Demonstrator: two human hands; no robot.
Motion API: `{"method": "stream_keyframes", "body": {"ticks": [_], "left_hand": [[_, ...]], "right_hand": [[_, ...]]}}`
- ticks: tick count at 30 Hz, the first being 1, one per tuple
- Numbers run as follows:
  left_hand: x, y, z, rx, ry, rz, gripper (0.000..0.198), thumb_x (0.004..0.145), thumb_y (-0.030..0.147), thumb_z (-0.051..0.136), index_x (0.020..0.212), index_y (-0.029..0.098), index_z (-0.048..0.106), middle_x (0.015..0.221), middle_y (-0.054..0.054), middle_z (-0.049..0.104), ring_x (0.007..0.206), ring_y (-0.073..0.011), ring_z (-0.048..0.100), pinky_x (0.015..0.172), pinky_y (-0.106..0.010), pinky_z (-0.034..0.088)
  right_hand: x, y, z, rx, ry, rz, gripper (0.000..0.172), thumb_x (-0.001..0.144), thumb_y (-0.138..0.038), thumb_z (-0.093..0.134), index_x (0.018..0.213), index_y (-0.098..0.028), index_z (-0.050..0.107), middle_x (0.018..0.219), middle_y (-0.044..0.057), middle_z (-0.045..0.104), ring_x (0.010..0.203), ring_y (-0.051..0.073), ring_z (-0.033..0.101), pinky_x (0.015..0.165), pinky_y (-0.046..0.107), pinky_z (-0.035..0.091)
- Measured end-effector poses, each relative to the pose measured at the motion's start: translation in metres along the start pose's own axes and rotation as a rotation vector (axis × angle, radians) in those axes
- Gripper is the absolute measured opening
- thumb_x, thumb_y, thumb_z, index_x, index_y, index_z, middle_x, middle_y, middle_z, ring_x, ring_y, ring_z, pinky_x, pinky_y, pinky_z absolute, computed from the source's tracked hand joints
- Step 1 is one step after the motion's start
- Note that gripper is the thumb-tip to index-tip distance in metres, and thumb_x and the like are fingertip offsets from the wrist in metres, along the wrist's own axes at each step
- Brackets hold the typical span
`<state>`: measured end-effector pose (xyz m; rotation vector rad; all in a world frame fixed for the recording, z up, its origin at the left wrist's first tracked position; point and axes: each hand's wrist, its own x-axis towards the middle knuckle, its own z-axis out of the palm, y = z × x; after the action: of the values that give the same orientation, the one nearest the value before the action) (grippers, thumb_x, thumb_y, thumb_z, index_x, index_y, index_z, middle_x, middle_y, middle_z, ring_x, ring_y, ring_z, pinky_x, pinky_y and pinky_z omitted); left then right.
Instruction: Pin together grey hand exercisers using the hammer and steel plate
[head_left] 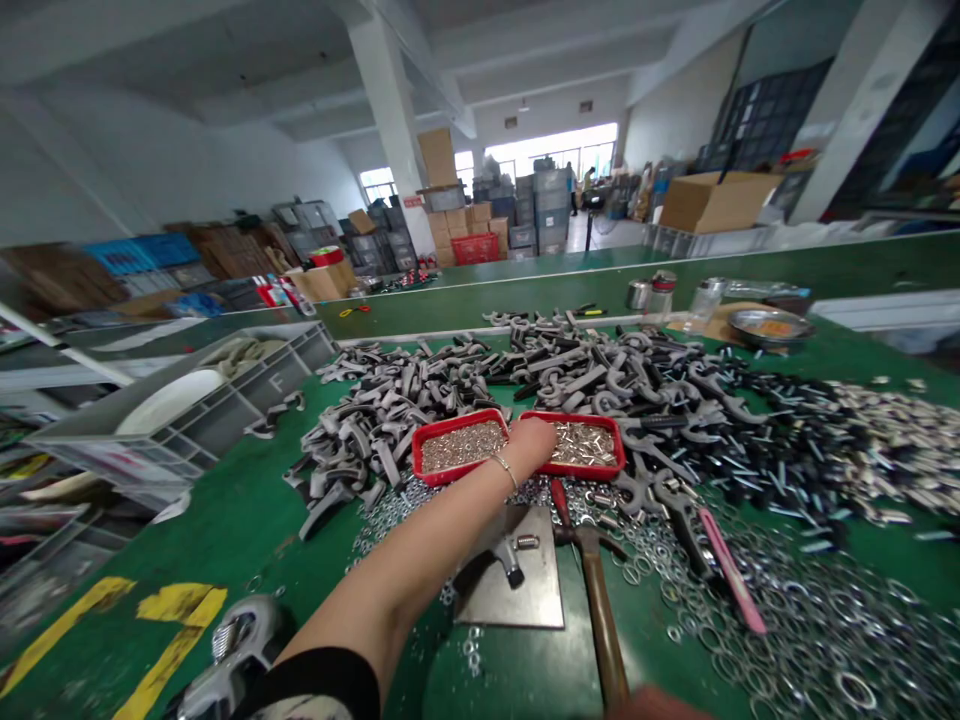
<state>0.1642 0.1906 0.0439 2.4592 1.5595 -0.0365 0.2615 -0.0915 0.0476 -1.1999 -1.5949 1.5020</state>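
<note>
My left hand [531, 440] reaches over the inner end of the right red tray [621, 462], which holds small metal pins [585, 445]. Its fingers look curled together, but the fingertips and anything in them are hidden. Only a blurred bit of my right hand [660, 704] shows at the bottom edge, by the handle of a hammer [602, 620]; its fingers cannot be made out. Beneath my left forearm is a metal plate [517, 605] bearing a grey metal part with a black end [511, 567] and a small spring [527, 542]. The left red tray [417, 458] contains tiny metal pieces.
Grey clamp-like castings [420, 385] are heaped behind the trays. Metal rings [780, 620] spread across the right side, near a pink-handled tool [731, 570]. Black parts with bolts [787, 450] lie beyond. A grey crate [187, 430] stands left, and a metal device [240, 650] sits lower left.
</note>
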Motion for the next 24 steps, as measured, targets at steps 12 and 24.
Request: {"method": "stream_keyframes", "body": {"ticks": [12, 24], "left_hand": [[-0.115, -0.048, 0.022, -0.485, 0.314, 0.079, 0.024, 0.097, 0.019, 0.044, 0.104, 0.015, 0.066, 0.084, -0.003, 0.072, 0.067, -0.0138, 0.066, 0.070, -0.024, 0.049], [-0.150, -0.057, 0.025, -0.667, 0.348, 0.123, 0.018, 0.092, 0.022, 0.055, 0.103, 0.019, 0.068, 0.100, -0.005, 0.067, 0.094, -0.0184, 0.062, 0.086, -0.029, 0.048]], "right_hand": [[-0.006, 0.087, 0.030, -0.670, 0.537, 0.016, 0.051, 0.095, -0.034, 0.045, 0.145, -0.027, 0.038, 0.132, 0.013, 0.047, 0.117, 0.029, 0.060, 0.098, 0.047, 0.051], [-0.013, 0.080, 0.000, 0.524, 0.298, 0.391, 0.050, 0.082, -0.057, 0.067, 0.112, -0.021, 0.052, 0.060, -0.006, 0.057, 0.034, 0.006, 0.038, 0.032, 0.018, 0.031]]}}
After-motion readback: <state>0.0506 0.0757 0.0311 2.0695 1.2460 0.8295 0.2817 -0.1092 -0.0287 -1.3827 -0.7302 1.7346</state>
